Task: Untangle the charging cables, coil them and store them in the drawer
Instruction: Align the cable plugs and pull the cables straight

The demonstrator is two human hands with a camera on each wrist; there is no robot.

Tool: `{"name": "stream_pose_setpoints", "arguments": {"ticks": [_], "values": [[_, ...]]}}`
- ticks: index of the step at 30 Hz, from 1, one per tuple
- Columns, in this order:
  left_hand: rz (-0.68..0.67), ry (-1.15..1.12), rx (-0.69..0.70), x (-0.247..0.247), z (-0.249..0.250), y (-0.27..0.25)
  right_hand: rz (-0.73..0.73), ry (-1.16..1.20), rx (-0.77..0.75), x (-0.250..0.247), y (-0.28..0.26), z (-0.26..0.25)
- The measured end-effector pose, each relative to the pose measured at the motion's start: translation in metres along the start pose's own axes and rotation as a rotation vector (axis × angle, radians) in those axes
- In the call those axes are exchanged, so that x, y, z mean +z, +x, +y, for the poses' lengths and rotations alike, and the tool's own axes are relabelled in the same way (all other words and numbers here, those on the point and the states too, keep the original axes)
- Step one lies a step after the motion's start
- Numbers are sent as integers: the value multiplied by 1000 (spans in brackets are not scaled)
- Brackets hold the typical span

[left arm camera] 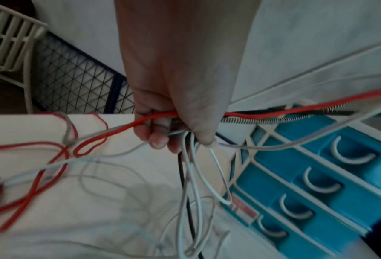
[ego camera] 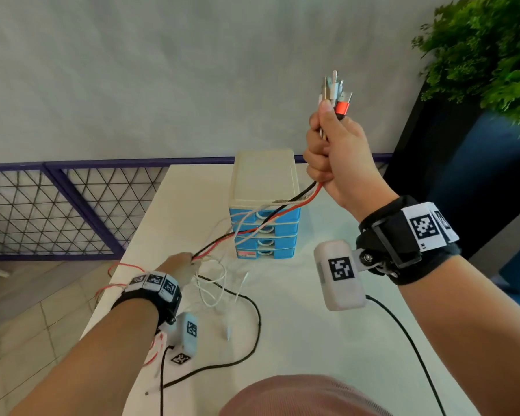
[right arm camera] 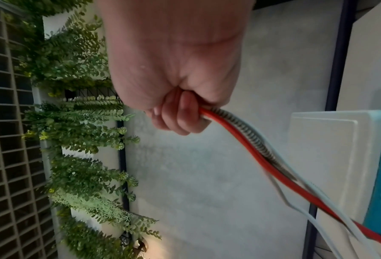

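Red, white, black and spring-wrapped charging cables point(ego camera: 254, 225) run taut between my two hands. At upper right of the head view my right hand point(ego camera: 332, 157) is fisted around the gathered plug ends point(ego camera: 335, 93), which fan out above the thumb; the right wrist view shows the fingers point(right arm camera: 180, 117) wrapped fully around the bundle. At lower left, my left hand point(ego camera: 179, 265) curls around the same strands further along, and the left wrist view shows the fingertips point(left arm camera: 158, 140) closed over them, with white loops hanging below. Beyond that grip the slack lies in loose loops on the white table point(ego camera: 297, 340), some red cable point(ego camera: 114, 277) draped over its left edge. The drawer unit point(ego camera: 264, 205) stands just beyond the span, all blue drawers closed. Risk, as I judge it: pulling the hands further apart could tighten crossings in the loops into knots, and the taut span, passing in front of the drawer unit, might snag or drag it.
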State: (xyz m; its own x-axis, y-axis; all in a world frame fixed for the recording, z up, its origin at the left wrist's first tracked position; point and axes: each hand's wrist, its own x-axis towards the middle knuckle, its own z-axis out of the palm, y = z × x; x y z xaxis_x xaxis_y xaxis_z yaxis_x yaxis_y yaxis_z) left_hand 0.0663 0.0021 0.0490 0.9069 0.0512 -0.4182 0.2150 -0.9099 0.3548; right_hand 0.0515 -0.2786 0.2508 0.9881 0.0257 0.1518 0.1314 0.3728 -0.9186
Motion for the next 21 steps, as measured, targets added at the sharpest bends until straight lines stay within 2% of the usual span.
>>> {"name": "stream_pose_setpoints", "arguments": {"ticks": [6, 9, 13, 16, 18, 19, 20, 21], "values": [[187, 120, 28, -18, -13, 1, 63, 21, -71, -4, 3, -12], [434, 285, 18, -26, -15, 0, 87, -39, -76, -6, 6, -12], [790, 111, -41, -68, -8, 1, 73, -104, -3, -4, 6, 10], [964, 124, -27, -110, 0, 1, 38, -136, 73, 2, 3, 29], [1000, 155, 12, -122, 2, -1, 11, -140, 106, 5, 2, 38], [966, 162, 56, -120, 3, -2, -7, -144, 116, 6, 2, 41], [888, 141, 125, -112, 3, -3, -25, -152, 123, 6, 2, 44], [754, 106, 189, -100, 3, -4, -44, -166, 128, 5, 2, 46]]}}
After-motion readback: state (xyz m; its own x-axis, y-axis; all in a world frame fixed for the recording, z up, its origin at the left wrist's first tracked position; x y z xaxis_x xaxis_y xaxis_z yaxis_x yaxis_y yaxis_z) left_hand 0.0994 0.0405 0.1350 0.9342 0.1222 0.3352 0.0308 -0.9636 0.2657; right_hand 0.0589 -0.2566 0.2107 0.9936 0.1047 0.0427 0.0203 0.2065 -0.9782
